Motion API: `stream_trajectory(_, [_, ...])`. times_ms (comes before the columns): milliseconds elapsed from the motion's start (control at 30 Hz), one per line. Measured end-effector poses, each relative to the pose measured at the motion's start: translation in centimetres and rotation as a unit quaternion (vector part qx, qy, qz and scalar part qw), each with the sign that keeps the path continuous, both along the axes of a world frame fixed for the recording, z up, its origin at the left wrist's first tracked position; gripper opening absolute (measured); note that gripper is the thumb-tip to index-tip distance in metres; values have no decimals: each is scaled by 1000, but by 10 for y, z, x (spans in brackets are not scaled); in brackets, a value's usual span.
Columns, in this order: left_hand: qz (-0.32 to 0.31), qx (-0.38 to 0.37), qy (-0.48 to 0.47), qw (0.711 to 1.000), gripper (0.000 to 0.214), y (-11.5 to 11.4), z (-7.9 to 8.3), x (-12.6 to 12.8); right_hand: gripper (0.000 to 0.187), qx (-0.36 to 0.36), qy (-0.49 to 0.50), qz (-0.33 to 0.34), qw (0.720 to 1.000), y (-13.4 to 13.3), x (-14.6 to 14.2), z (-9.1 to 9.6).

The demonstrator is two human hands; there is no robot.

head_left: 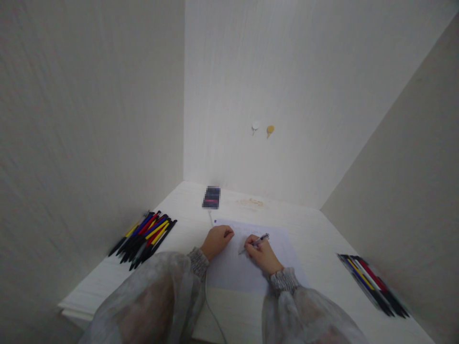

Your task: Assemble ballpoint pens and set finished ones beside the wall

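A sheet of paper [229,277] lies on the white table, with faint marks near its upper part that I cannot read. My right hand [263,255] grips a clear-barrelled pen [264,237] in a writing hold, its tip pointing down and left onto the sheet. Resting on the paper's left side, my left hand [216,241] is loosely curled, with nothing visible in its fingers. Grey gathered cuffs and sheer sleeves cover both forearms.
A heap of coloured and black pens [147,236] lies at the left. More pens [373,284] lie near the right wall. Behind the paper is a phone-like blurred dark object [211,197], with a white cable [211,310] running forward. Two small hooks [270,129] are on the back wall.
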State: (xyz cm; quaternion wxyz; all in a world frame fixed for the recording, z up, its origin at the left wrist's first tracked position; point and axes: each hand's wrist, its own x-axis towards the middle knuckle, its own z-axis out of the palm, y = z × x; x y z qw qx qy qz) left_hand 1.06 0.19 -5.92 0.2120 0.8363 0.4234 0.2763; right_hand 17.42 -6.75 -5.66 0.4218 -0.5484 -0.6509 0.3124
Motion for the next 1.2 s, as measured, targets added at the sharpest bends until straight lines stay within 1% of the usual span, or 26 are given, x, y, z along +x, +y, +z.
stream_trajectory(67, [0,-2,3,1000,24,0,0,0,13,12,10,-24,1000,0,2,2])
stream_trajectory(133, [3,-4,2,1000,25,0,-1,-1,16,39,41,-67,996,0,5,5])
stream_trajectory(200, [4,-5,1,1000,25,1,-2,-1,19,85,96,-116,985,1,9,9])
stream_trajectory(267, [2,-3,-1,1000,25,1,-3,-2,20,131,170,-146,966,2,16,14])
stream_trajectory(300, [0,1,-4,1000,25,1,-3,-3,17,140,216,-148,955,3,19,15])
stream_trajectory(367, [-5,7,-8,1000,25,1,-3,-3,10,127,316,-130,931,5,27,19])
stream_trajectory(433, [-8,6,-10,1000,25,1,-3,-3,17,110,410,-106,899,6,33,22])
stream_trajectory(500, [-11,-1,-9,1000,24,1,-4,-3,20,89,482,-83,868,5,39,26])
stream_trajectory(567, [-10,-7,-9,1000,24,1,-4,-3,40,65,526,-59,846,3,44,31])
stream_trajectory(600, [-8,-9,-10,1000,24,1,-4,-3,50,53,536,-47,841,1,45,33])
stream_trajectory(633, [-8,-8,-10,1000,24,2,-4,-3,56,46,541,-36,839,-1,47,35])
stream_trajectory(667, [-8,-7,-11,1000,25,2,-5,-3,57,43,542,-28,839,-2,48,36])
stream_trajectory(900, [-14,3,-15,1000,25,2,-4,-5,51,52,568,6,821,-6,51,37])
stream_trajectory(1033, [-13,-3,-13,1000,25,2,-4,-5,56,61,590,4,805,-4,53,35])
stream_trajectory(1133, [-15,0,-13,1000,24,2,-5,-4,59,48,611,-3,790,2,57,29])
stream_trajectory(1200, [-16,2,-18,1000,24,3,-6,-4,53,31,612,-17,790,6,60,23])
